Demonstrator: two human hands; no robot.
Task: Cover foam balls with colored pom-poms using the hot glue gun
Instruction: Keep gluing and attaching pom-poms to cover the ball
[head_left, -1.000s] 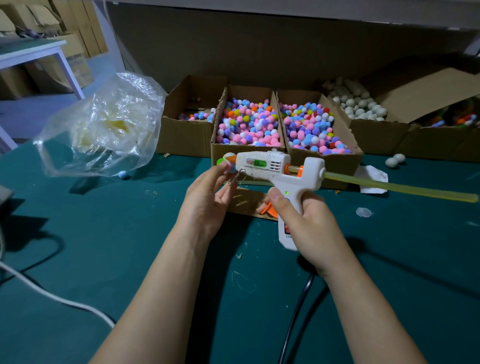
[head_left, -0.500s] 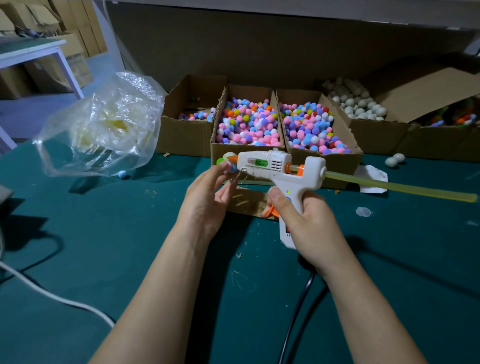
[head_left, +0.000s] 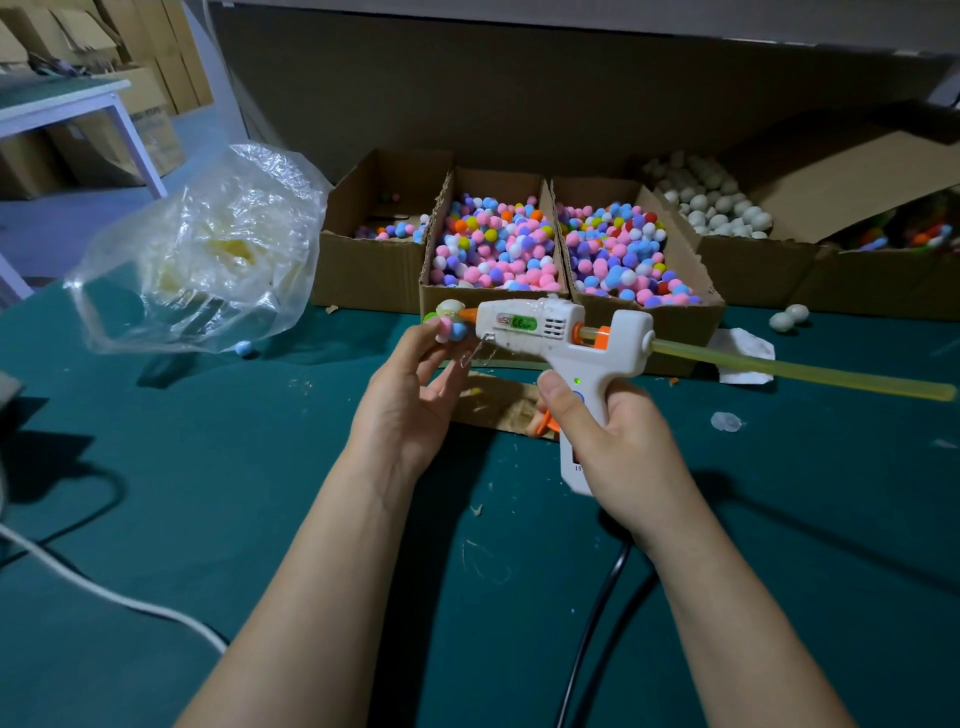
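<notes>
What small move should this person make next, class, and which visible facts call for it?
Probably squeeze out a small dab of glue. The left hand holds the foam ball, which carries only a few pom-poms, with its bare white patch turned to the orange nozzle of the glue gun. The right hand grips the gun's handle, and the nozzle tip sits right at that patch.

Foam ball (head_left: 448, 308) is partly hidden by the stuck-on pom-poms (head_left: 453, 330) and the left hand (head_left: 410, 400) fingertips; nozzle contact can't be told. Glue gun (head_left: 530, 325) grip is mostly covered by the right hand (head_left: 618, 441), and the orange trigger (head_left: 543, 423) only peeks out. Gun label is too small to read. Plastic bag (head_left: 208, 249) contents are blurred, maybe foam pieces. Far-right box (head_left: 893, 275) is cut by the frame edge, its contents dark. Black cable (head_left: 597, 623) runs off the bottom edge.
</notes>
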